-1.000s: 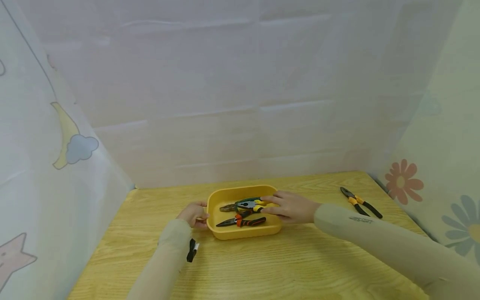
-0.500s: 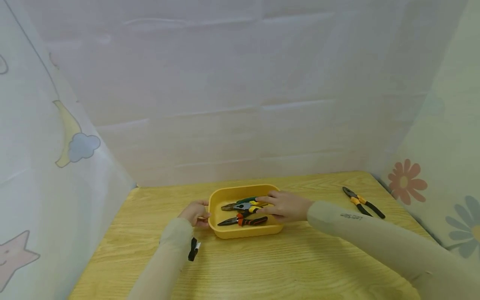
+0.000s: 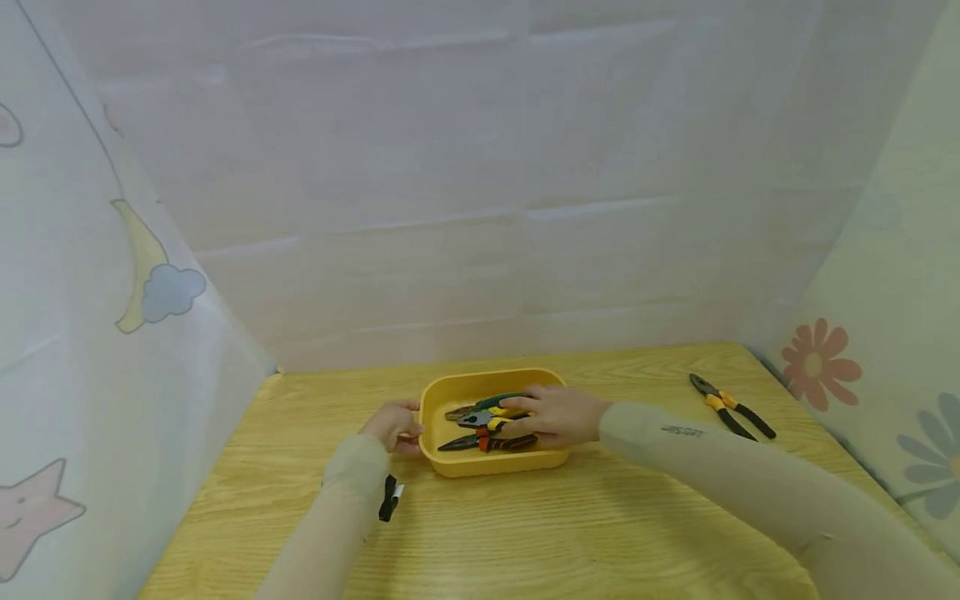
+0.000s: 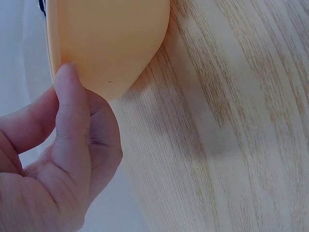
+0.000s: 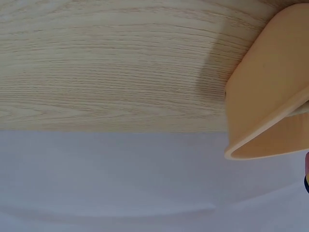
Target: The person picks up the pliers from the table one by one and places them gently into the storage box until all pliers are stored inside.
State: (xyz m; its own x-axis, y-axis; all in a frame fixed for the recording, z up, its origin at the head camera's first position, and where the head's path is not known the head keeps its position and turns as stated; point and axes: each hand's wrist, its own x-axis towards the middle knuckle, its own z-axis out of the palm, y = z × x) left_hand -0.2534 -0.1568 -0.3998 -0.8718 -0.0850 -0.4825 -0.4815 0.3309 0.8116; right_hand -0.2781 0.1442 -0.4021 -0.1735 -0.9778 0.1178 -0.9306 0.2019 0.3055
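Observation:
A yellow plastic tray [image 3: 498, 467] stands on the table with several pliers inside. My left hand [image 3: 393, 425] pinches the tray's left rim; in the left wrist view the thumb [image 4: 67, 92] lies on the outer wall. My right hand [image 3: 562, 414] reaches over the right side and grips combination pliers [image 3: 474, 420] by their yellow and black handles, mostly covered by the fingers. Needle-nose pliers [image 3: 459, 443] with red and black handles lie in front of these. Behind them are pliers with green handles [image 3: 493, 401]. The right wrist view shows mainly the tray's outer wall [image 5: 270, 82].
Another pair of pliers [image 3: 726, 403] with orange and black handles lies on the wooden table [image 3: 525, 533] at the right. A white sheet [image 3: 480, 275] hangs behind the table, and printed sheets flank both sides. A black strap [image 3: 388, 498] hangs by the left wrist.
My right hand has moved left within the tray, and the yellow-handled pliers have shifted left and slightly nearer with it. The left hand keeps its hold on the rim.

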